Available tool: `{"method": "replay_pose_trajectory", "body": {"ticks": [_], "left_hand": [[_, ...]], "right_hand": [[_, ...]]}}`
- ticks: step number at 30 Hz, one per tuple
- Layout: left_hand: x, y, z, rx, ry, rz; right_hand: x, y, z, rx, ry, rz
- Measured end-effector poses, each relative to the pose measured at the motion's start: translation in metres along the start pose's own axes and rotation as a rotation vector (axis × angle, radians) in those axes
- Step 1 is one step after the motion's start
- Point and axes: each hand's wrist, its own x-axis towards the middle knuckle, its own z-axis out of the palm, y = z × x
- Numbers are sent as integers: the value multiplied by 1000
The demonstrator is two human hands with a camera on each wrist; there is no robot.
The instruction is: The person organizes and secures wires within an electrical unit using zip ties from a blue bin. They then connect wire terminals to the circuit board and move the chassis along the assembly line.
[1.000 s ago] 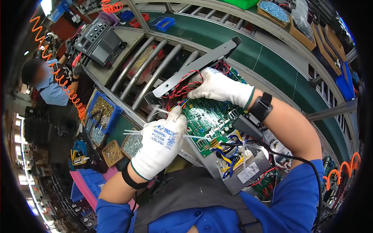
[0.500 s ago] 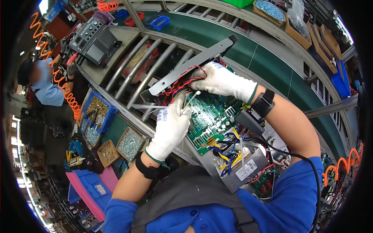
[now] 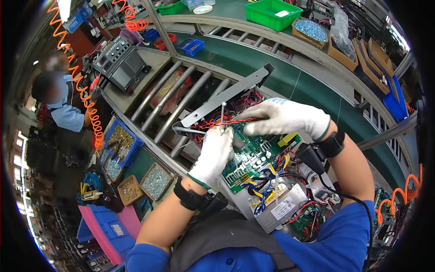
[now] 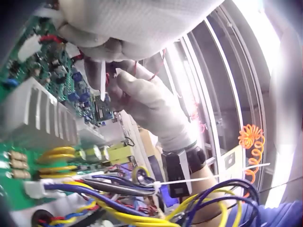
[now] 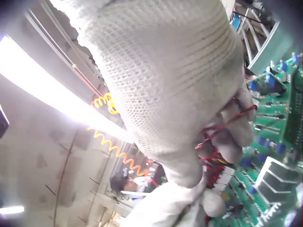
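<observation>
My gloved left hand (image 3: 216, 152) pinches a white cable tie (image 3: 223, 111) close to the wire bundle; the tie's end stands up above the fingers. To its right, my gloved right hand (image 3: 292, 117) holds twisted red and black wires (image 3: 233, 121), which run across between the two hands. Those wires (image 5: 213, 127) pass under the curled fingers in the right wrist view. Beneath both hands lies a green circuit board (image 3: 247, 156) with many components. A grey metal panel (image 3: 224, 97) stands tilted along the board's far side. The left fingertips partly hide the bundle.
Blue, yellow and black cables (image 3: 265, 181) and a labelled metal box (image 3: 283, 206) sit at the board's near end. Rollers (image 3: 181, 106) lie beyond the panel. Screw trays (image 3: 155, 181) stand at left, near a blue bin (image 3: 106, 222). Another person (image 3: 63, 99) works at far left.
My right hand has shifted right and nearer, drawing the red wires out across the board. The left hand has moved slightly right, and its cable tie now points upward. The head view has tilted up.
</observation>
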Motion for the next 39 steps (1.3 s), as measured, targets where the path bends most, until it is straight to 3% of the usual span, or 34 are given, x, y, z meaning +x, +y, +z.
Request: {"method": "replay_pose_trajectory", "body": {"ticks": [1, 2, 3, 5, 6, 7, 9, 11, 13, 14, 15, 16, 17, 18, 19, 21, 22, 23, 25, 27, 28, 29, 31, 33, 35, 36, 37, 39], "left_hand": [[-5, 11, -3, -146, -103, -116], [-4, 10, -6, -124, -144, -28], [-4, 10, 1, -136, -143, -27], [-2, 15, 17, -250, 99, -123], [6, -1, 8, -46, -15, -144], [18, -31, 13, -49, -12, -144], [37, -87, 23, 491, 250, 464], [43, -96, 29, 481, 304, 487], [57, -116, 33, 595, 430, 631], [43, -99, 27, 802, 346, 622], [37, -88, 25, 801, 351, 619], [35, -78, 24, 1025, 396, 626], [36, -71, 23, 1250, 438, 629], [38, -67, 16, 1307, 554, 867], [39, -75, 19, 1307, 556, 870], [41, -100, 26, 502, 396, 587], [24, -69, 20, 222, 254, 151], [17, -95, 12, 774, 402, 690], [-25, -34, -6, 632, 288, 386], [-41, -39, -11, 546, 291, 430], [-44, -36, -17, 676, 310, 633], [-44, -31, -21, 679, 309, 635], [-42, -15, -28, 729, 101, 720], [-32, 6, -19, 749, 97, 696], [-20, 17, -10, 468, 175, 400], [-11, 14, -10, 462, 154, 276], [0, 6, -6, 508, 292, 437], [6, -6, -4, 373, 195, 253]], "right_hand": [[-3, -2, -8, 138, -87, 50], [-3, 6, -5, 303, -56, 80], [-3, 6, -10, 11, 12, 88], [11, -17, -1, -254, 128, 404], [17, -15, 6, -449, 114, 372], [22, -11, 16, -640, 98, 335], [31, -21, 32, -978, 197, 219], [51, -21, 49, -1269, 200, 246], [52, -24, 49, -1210, 143, 163], [51, -23, 48, -1098, 116, 134], [49, -20, 46, -985, 90, 105], [47, -1, 48, -861, 165, -22], [47, 3, 47, -864, 165, -24], [47, 5, 46, -799, 156, -26], [46, 10, 46, -734, 150, -29], [46, 21, 49, -727, 220, -78], [46, 20, 48, -725, 256, -75], [46, 18, 49, -719, 294, -69], [41, 15, 49, -694, 307, -66], [37, 11, 51, -670, 315, -62], [37, 8, 52, -653, 282, -48], [38, 7, 52, -642, 249, -39], [39, 8, 51, -641, 251, -43], [37, 8, 48, -688, 279, -72], [33, 3, 43, -713, 287, -85], [30, -4, 37, -773, 321, -33], [26, -11, 33, -832, 350, 18], [18, -24, 34, -834, 382, -11]]}}
